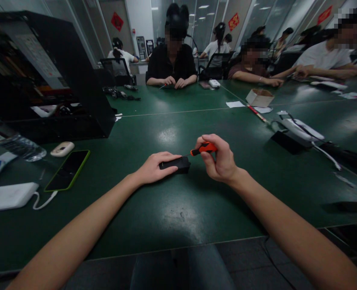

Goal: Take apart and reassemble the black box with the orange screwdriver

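Observation:
A small black box-shaped device (183, 164) lies on the green table (154, 213), straight in front of me. My left hand (156, 168) grips its left part, thumb along the near side and fingers over the far side. Held in my right hand (222, 159) is a screwdriver (207, 148) with an orange and black handle. The hand is closed around that handle. Its thin shaft points left, and the tip reaches the far top edge of the device; whether it sits in a screw is too small to tell.
To the left are a phone (68, 171) in a green case, a white power bank (11, 196), a plastic bottle (24, 147) and a black cabinet (84, 80). A white power strip (302, 129) and small carton (259, 98) are at right. People sit across the table.

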{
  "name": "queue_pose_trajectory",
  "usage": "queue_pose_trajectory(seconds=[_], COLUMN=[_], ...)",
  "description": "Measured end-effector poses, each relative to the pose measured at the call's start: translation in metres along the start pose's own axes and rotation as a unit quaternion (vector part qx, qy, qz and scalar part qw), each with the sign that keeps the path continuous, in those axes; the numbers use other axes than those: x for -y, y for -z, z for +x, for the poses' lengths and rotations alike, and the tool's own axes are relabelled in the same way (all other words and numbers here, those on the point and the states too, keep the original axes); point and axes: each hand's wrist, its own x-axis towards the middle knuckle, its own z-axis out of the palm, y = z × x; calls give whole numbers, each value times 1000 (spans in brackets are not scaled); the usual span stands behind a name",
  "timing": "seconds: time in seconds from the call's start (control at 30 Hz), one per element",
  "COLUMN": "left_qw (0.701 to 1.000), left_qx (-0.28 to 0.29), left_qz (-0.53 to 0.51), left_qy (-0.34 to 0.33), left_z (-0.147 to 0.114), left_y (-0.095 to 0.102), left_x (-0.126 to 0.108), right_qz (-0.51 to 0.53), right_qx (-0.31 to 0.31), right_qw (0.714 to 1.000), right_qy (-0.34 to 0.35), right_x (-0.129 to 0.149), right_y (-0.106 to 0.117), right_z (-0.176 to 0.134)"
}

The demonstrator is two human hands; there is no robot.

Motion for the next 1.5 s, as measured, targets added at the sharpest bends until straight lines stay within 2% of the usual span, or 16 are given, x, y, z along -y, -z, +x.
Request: queue_pose_trajectory(seconds=[0.27,0.47,0.53,0.6,0.67,0.8,0.97,1.1,1.27,1.4,1.5], left_qw=[1000,1000,999,999,999,999,998,997,997,997,996], left_qx=[-2,-2,-1,-1,-2,0,5,10,14,17,19], left_qz=[10,16,16,18,24,38,46,52,52,52,57], left_qy=[0,22,30,32,33,33,46,57,58,62,65], left_z=[0,-1,0,0,0,0,-1,-2,-2,-1,-1], left_y=[0,0,1,1,2,3,4,3,4,5,6], left_x=[0,-4,-5,-5,-4,-4,-4,-2,-2,-4,-5], right_qz=[-19,-8,8,19,19,-8,-62,-103,-102,-119,-107], right_qx=[3,-4,31,97,171,282,342,355,370,370,366], right_qw=[1000,989,978,963,948,926,922,918,916,911,917], right_qy=[-15,-145,-206,-253,-269,-249,-169,-146,-116,-137,-119], right_x=[2,4,2,-1,-3,-7,-8,-2,6,6,4], right_y=[1,6,12,18,22,19,10,11,17,20,22], right_z=[1,12,26,47,71,105,114,112,113,113,113])
